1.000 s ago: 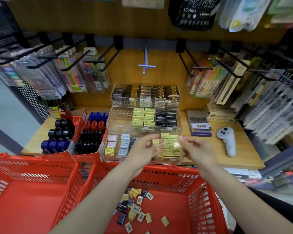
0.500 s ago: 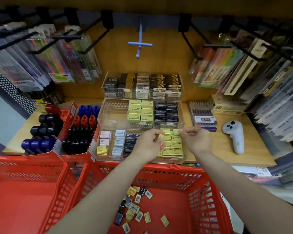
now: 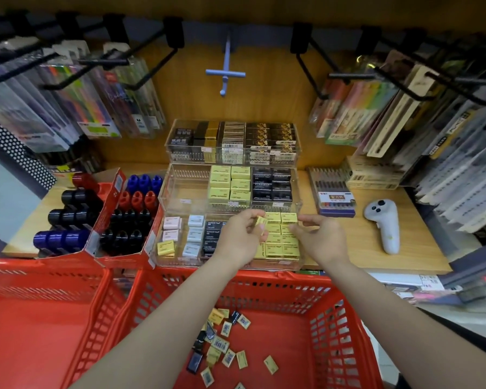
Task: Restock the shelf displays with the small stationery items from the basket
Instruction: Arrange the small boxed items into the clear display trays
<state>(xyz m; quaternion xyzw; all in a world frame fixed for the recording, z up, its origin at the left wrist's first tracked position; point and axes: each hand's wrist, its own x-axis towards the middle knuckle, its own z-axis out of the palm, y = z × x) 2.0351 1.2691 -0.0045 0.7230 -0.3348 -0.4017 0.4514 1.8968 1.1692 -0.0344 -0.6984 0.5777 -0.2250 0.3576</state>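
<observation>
From the head view, the left hand (image 3: 240, 237) pinches a small yellow rectangular box (image 3: 262, 222) over the clear acrylic tray (image 3: 163, 220) on the wooden shelf (image 3: 376, 248). The right hand (image 3: 317, 240) hovers, fingers loosely curled, empty. Flat packets (image 3: 222, 343) litter the red slotted plastic basket (image 3: 334, 318).

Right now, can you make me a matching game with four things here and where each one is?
Things:
1. yellow eraser
2. white controller
3. blue hook
4. loose erasers

Places:
A. back wall
B. red basket
C. left hand
D. shelf, far right

Pairs: 1-C, 2-D, 3-A, 4-B
</observation>
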